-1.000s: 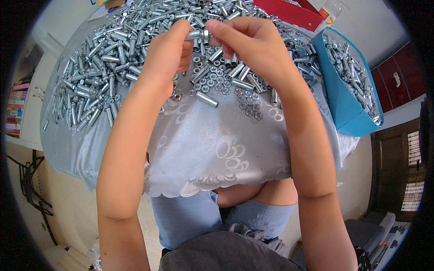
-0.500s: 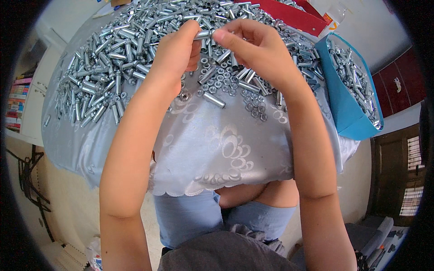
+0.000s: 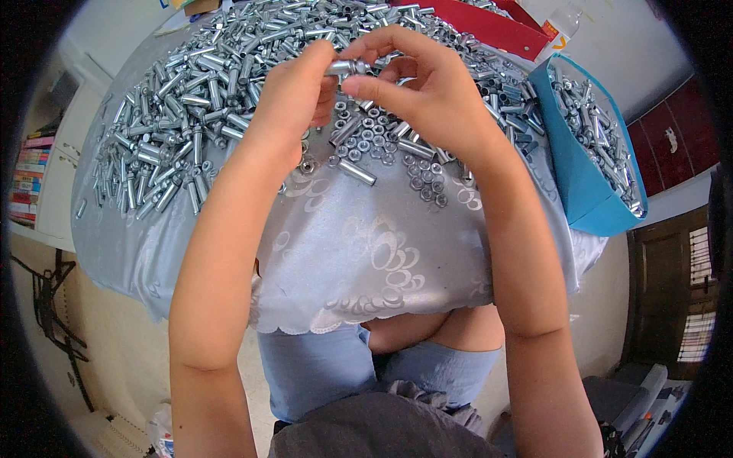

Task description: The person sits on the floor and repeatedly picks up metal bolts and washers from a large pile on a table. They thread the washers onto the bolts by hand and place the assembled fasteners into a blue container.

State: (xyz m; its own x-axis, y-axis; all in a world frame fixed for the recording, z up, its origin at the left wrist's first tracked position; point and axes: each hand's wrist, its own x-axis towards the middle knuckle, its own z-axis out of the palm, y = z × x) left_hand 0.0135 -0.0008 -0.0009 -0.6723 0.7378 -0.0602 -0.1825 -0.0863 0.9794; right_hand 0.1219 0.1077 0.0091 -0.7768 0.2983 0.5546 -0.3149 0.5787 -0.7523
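Your left hand [image 3: 294, 99] and right hand [image 3: 427, 91] pinched one small metal sleeve [image 3: 345, 67] between fingertips, raised above the loose nuts [image 3: 382, 141] mid-table. Sleeve pile [image 3: 191, 99] lay far left on the silver cloth [image 3: 366, 252]; blue bin [image 3: 573, 183] sat right.

Pale floor [image 3: 92, 366]; bookshelf [image 3: 30, 175] at left; dark wooden door [image 3: 668, 298] at right; red cabinet [image 3: 676, 145] above it; daylight.

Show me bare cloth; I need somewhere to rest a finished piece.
The near strip of the tablecloth, between the loose nuts and the scalloped hem, is bare. Farther back the metal sleeves lie crowded, and the blue bin closes the right side.
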